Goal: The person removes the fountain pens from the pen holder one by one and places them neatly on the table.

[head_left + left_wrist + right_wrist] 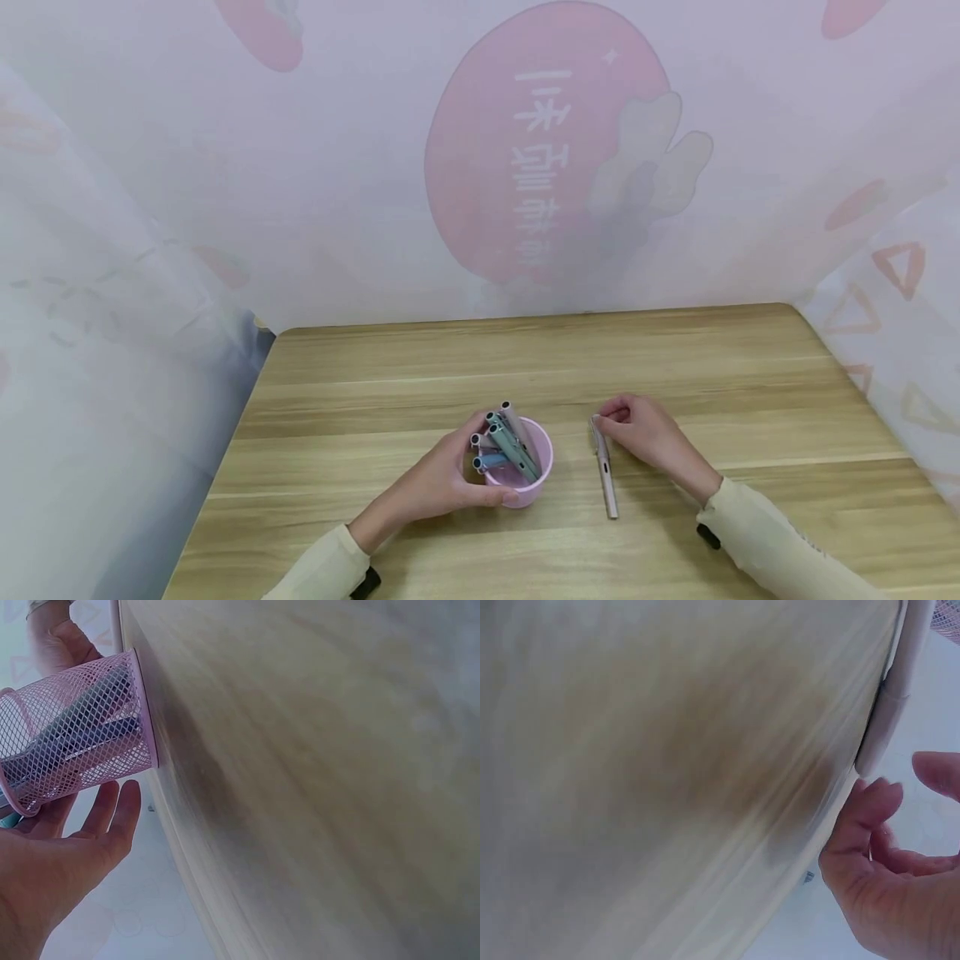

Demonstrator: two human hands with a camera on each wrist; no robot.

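Observation:
A pink mesh cup [538, 468] stands on the wooden table [420, 375] and holds several grey and blue pens [510, 442]. My left hand [457, 477] wraps round the cup's left side, thumb along its front. In the left wrist view the fingers [105, 821] lie against the cup [75, 739]. A pale pink pen [604, 475] lies flat on the table to the right of the cup. My right hand [611, 421] rests at the pen's far end. In the right wrist view, finger and thumb of the right hand [900, 791] stand apart just below the pen's tip [889, 712], not closed on it.
Pale printed cloth [480, 167] hangs behind and on both sides of the table. The table's far edge runs close behind the hands. Bare wood lies at the back and to the right.

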